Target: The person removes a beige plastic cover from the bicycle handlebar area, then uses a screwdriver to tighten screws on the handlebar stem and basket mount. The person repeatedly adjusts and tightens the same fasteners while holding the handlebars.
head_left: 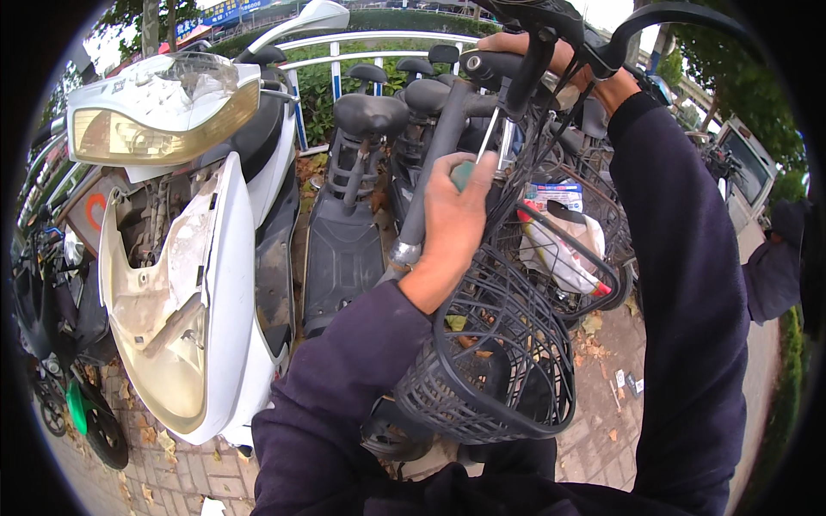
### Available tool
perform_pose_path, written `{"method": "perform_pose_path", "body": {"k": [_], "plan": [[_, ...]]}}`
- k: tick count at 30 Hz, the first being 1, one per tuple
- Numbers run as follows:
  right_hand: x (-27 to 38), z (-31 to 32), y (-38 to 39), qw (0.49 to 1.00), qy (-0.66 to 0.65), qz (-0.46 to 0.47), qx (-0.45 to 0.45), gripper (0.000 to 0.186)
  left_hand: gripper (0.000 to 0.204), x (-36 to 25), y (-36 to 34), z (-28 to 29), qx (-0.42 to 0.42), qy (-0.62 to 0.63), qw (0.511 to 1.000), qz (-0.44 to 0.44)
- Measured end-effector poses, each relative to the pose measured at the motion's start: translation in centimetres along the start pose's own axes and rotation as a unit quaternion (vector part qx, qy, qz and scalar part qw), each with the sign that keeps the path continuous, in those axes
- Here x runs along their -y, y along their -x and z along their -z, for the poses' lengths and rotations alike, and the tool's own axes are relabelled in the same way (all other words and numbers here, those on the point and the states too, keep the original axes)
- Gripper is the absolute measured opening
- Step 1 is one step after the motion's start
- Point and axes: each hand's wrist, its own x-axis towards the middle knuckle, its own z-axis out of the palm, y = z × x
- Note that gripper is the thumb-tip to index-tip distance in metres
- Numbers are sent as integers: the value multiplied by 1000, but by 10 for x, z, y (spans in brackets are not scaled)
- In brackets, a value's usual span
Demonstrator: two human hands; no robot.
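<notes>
My left hand (456,215) is closed around a screwdriver with a green handle (463,175). Its thin metal shaft (489,133) points up toward the black handlebar stem (527,73) of a bike. My right hand (594,84) reaches in behind that stem. Its fingers lie over a black rounded housing (486,70) and look curled on it, though the stem and dark cables (542,129) hide part of the hand. A thick grey frame tube (437,163) slants down beside my left wrist. Below my left hand hangs a black plastic basket (490,413).
To the left stands a white scooter (228,344) with its front panel off. Black bike saddles (370,112) line a white railing (335,64). A wire basket (564,249) on the right holds a plastic packet. Brick paving (594,430) carries fallen leaves. Someone's dark sleeve (774,267) shows far right.
</notes>
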Motion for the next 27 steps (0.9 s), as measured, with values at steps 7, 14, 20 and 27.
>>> {"method": "perform_pose_path", "body": {"k": [7,14,20,27], "plan": [[4,-4,3,999,-38,-3,-11,28,54,4,-9,19,114,420,875,212],[7,-9,9,998,-67,-2,-17,27,37,9,-20,19,194,455,828,265],[6,-4,11,998,-69,9,0,27,39,4,-9,4,45,223,969,97],[13,-4,13,995,82,56,29,27,35,-3,9,-11,-48,-125,979,-153]]}}
